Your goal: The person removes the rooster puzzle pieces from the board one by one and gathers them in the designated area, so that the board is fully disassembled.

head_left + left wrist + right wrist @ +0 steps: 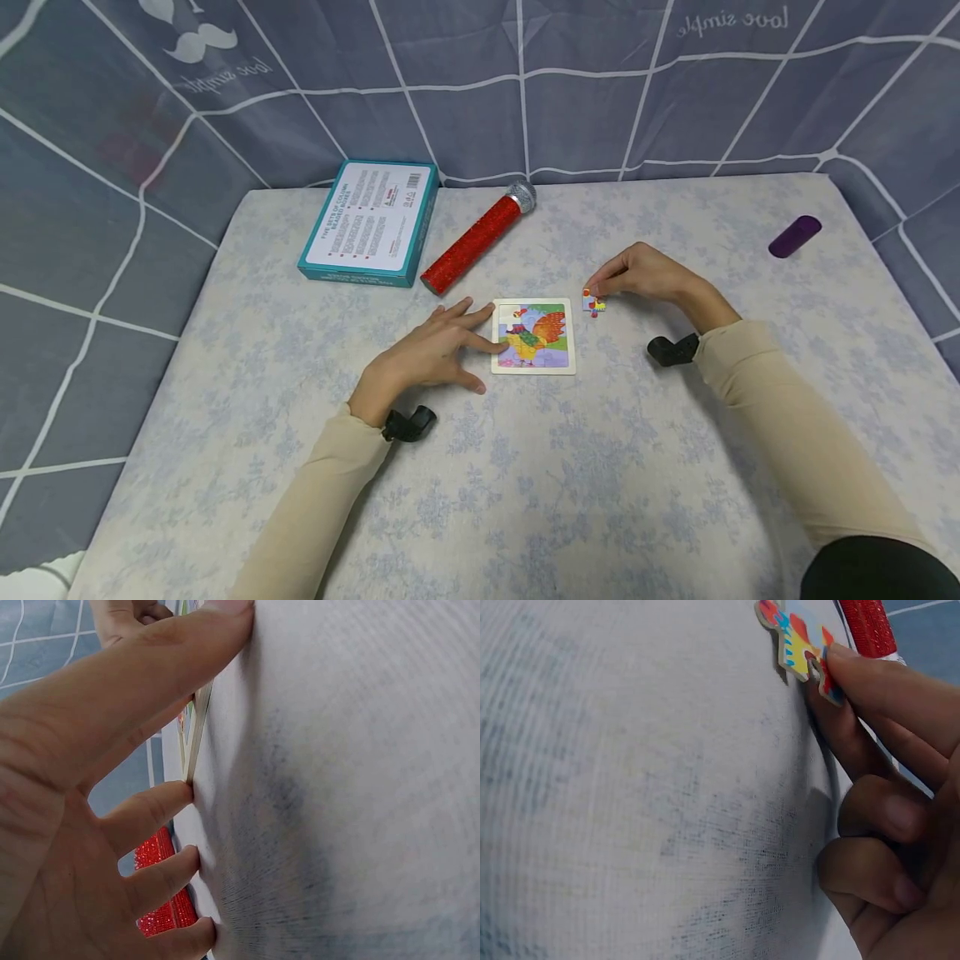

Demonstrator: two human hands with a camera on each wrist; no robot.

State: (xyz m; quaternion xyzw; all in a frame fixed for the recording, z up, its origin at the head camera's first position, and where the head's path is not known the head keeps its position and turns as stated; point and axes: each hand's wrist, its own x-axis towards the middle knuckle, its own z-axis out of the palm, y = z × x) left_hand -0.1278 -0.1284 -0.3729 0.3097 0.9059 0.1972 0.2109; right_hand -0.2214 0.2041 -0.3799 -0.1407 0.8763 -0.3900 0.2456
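Note:
A small square jigsaw puzzle [534,372] in a pale frame lies flat on the table, showing a colourful bird. Near its upper left the picture has a bare pale patch. My left hand [431,348] spreads over the puzzle's left side, its index finger reaching onto the picture and other fingertips at the frame's edge. To the right of the frame, my right hand [648,275] pinches a loose puzzle piece [592,303] between thumb and finger. In the right wrist view this puzzle piece [799,645] shows yellow, red and blue, close over the tablecloth.
Behind the puzzle lies a red glittery microphone [476,243] with a silver head. A teal box [367,221] with a printed white label sits at the back left. Toward the back right is a purple cylinder [795,237]. Grey-blue curtain [465,125] borders the table's back.

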